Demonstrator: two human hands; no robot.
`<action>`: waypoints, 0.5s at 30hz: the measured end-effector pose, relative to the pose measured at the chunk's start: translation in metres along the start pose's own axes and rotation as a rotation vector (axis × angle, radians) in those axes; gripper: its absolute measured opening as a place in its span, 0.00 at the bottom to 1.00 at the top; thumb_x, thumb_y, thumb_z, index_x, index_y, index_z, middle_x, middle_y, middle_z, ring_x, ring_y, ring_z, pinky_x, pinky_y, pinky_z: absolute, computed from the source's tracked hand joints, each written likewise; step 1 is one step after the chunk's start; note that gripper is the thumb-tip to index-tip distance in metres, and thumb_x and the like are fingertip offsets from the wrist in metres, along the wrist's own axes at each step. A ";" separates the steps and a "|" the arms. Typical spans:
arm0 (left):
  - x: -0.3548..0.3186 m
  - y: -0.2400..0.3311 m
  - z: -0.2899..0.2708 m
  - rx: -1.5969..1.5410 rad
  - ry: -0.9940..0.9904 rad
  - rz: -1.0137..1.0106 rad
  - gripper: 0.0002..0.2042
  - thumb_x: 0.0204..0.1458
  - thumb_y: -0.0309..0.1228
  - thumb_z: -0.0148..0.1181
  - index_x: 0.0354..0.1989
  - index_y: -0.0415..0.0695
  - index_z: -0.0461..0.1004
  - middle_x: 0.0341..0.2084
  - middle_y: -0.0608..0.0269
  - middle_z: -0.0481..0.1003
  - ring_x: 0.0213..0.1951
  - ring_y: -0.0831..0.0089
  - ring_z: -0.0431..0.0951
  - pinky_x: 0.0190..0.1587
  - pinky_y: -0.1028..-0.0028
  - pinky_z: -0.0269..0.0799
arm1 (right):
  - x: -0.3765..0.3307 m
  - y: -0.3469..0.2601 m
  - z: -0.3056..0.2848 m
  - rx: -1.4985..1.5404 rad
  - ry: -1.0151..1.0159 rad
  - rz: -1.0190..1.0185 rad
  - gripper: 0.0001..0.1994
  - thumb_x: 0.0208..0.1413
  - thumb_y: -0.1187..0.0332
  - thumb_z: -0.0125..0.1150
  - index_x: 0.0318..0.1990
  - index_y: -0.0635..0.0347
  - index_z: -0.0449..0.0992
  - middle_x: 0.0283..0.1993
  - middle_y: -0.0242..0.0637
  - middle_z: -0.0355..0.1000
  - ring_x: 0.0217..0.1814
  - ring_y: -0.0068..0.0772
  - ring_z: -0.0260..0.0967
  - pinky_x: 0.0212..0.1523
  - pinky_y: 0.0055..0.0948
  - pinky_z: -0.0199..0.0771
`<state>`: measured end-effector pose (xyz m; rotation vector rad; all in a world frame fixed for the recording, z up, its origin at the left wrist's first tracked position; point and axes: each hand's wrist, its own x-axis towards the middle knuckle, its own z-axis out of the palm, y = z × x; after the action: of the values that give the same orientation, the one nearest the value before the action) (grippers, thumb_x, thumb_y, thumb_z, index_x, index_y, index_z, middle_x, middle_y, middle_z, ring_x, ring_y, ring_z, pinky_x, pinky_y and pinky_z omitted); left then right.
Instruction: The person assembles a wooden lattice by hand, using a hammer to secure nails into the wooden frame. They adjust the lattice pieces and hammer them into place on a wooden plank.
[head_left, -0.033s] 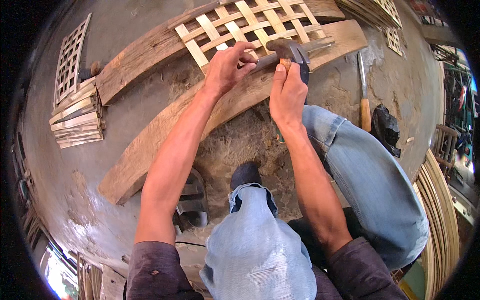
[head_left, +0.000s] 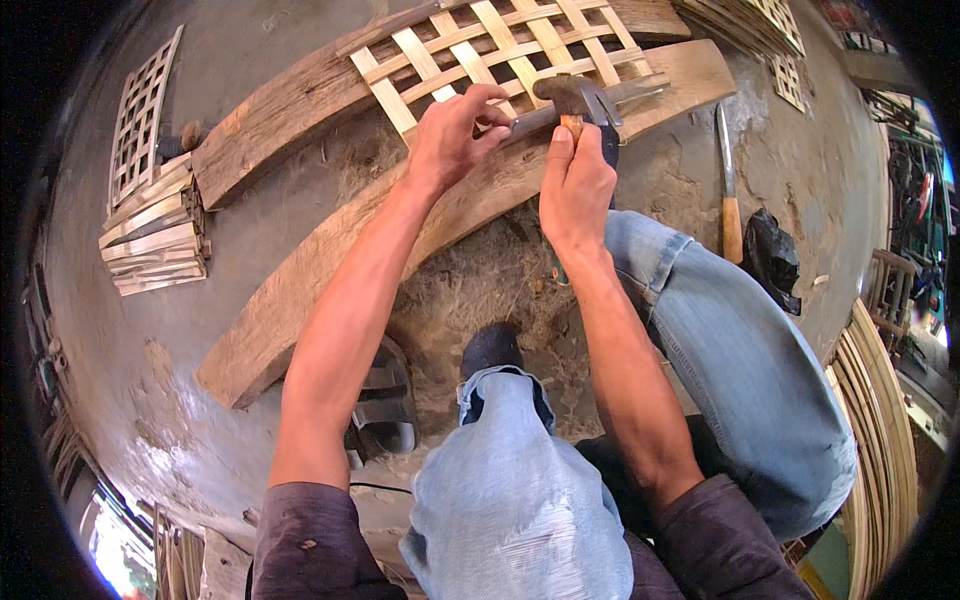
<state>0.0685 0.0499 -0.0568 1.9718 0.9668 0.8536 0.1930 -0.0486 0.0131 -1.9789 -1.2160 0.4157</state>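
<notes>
My right hand [head_left: 577, 195] grips the short wooden handle of a claw hammer [head_left: 570, 95]. The hammer's dark head is over the near edge of a woven lattice of pale flat strips [head_left: 525, 70]. Beside it, my left hand [head_left: 448, 140] has its thumb and fingers curled together at the lattice's edge; whatever they pinch is too small to make out. A dark, narrow bar [head_left: 640, 90] runs along that edge, partly behind the hammer and hands. Beneath lie two thick curved wooden planks, a near one [head_left: 320, 260] and a far one [head_left: 285, 125].
On the right, a long knife [head_left: 730, 190] with a wooden handle lies beside a black plastic bag [head_left: 770, 255]. A finished-looking lattice panel [head_left: 145, 115] and stacked strips [head_left: 155, 240] are at left. Long bent strips [head_left: 875, 440] stand at lower right. A sandal [head_left: 385, 400] lies near my leg.
</notes>
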 end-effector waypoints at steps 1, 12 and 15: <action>-0.004 0.000 -0.002 0.048 0.012 -0.018 0.15 0.48 0.28 0.69 0.44 0.46 0.75 0.32 0.61 0.82 0.36 0.59 0.82 0.37 0.64 0.76 | 0.003 -0.003 -0.001 0.007 0.014 -0.025 0.10 0.67 0.66 0.50 0.43 0.67 0.67 0.30 0.61 0.74 0.36 0.68 0.73 0.33 0.54 0.70; -0.026 -0.001 -0.002 0.288 0.123 0.077 0.08 0.49 0.31 0.68 0.37 0.47 0.80 0.35 0.61 0.78 0.38 0.59 0.76 0.43 0.61 0.72 | -0.005 0.020 -0.010 -0.119 -0.136 -0.053 0.09 0.67 0.67 0.48 0.45 0.64 0.67 0.32 0.62 0.74 0.37 0.70 0.72 0.34 0.58 0.68; -0.026 0.000 -0.001 0.306 0.115 0.072 0.08 0.49 0.33 0.68 0.38 0.48 0.79 0.37 0.63 0.77 0.41 0.60 0.75 0.44 0.62 0.70 | -0.014 0.024 -0.005 -0.073 -0.140 -0.013 0.09 0.67 0.67 0.49 0.45 0.64 0.66 0.34 0.62 0.74 0.39 0.70 0.72 0.34 0.59 0.68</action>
<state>0.0545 0.0281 -0.0621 2.2473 1.1555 0.9109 0.2039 -0.0692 -0.0031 -2.0309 -1.3478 0.5167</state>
